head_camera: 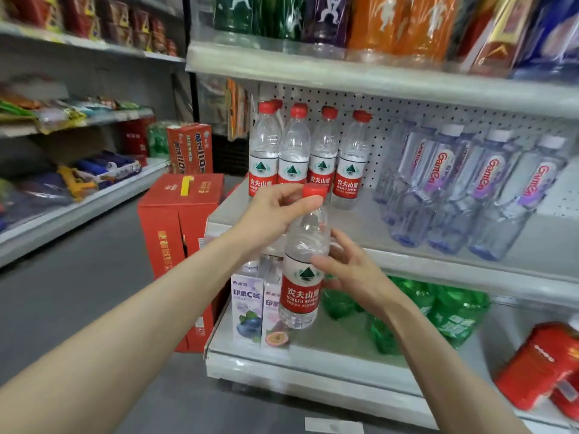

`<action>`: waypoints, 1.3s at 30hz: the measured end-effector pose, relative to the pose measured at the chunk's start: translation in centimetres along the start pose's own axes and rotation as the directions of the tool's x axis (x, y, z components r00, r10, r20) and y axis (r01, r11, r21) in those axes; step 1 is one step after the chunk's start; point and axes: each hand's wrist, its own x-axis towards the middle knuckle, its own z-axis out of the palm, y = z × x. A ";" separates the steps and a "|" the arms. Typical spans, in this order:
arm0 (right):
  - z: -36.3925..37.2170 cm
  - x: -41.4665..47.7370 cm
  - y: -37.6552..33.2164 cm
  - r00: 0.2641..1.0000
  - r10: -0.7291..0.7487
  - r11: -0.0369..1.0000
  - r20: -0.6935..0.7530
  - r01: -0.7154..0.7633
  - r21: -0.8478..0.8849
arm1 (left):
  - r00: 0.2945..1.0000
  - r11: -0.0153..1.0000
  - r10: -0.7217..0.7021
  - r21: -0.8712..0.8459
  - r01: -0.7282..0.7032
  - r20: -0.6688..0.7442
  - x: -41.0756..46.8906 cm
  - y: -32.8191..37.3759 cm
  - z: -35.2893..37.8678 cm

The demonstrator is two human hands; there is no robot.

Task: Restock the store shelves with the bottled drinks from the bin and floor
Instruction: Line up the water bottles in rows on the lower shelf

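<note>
I hold a clear water bottle (302, 270) with a red cap and red label upright in front of the middle shelf (438, 264). My left hand (275, 214) grips its neck just under the cap. My right hand (351, 270) touches the bottle's right side at the label's top, fingers spread. Behind it, several matching red-capped water bottles (308, 155) stand in a row at the shelf's left end. Clear bottles with white caps and pink lettering (470, 189) fill the shelf's right part.
Red cartons (175, 239) are stacked on the floor left of the shelf unit. The lower shelf holds juice cartons (247, 305), green bottles (438, 311) and red packs (539, 364). Colourful large bottles (376, 23) line the top shelf. A snack aisle (62, 183) runs along the left.
</note>
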 end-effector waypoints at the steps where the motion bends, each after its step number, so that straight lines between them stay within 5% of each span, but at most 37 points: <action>1: -0.4 0.2 -0.6 1.000 -0.022 1.000 -0.017 0.021 -0.018 | 1.000 1.000 0.015 -0.001 -0.015 0.003 0.5 0.5 0.2; 10: -2.8 3.3 -4.7 0.944 -0.223 0.975 -0.243 0.216 -0.054 | 0.992 0.996 0.089 -0.014 -0.091 -0.094 5.2 2.3 1.5; 16: -3.9 5.9 -5.6 0.889 -0.291 0.956 -0.352 0.283 -0.074 | 0.997 0.986 -0.054 -0.160 0.043 -0.062 4.7 -1.6 1.1; 24: -3.9 9.1 -4.1 0.830 -0.297 0.954 -0.473 0.275 -0.117 | 0.981 0.968 -0.193 -0.167 0.186 -0.026 5.1 -4.6 1.8; 39: -5.0 13.8 -3.3 0.830 -0.239 0.970 -0.503 0.221 -0.097 | 0.965 0.954 -0.262 -0.157 0.256 -0.020 8.5 -6.5 2.2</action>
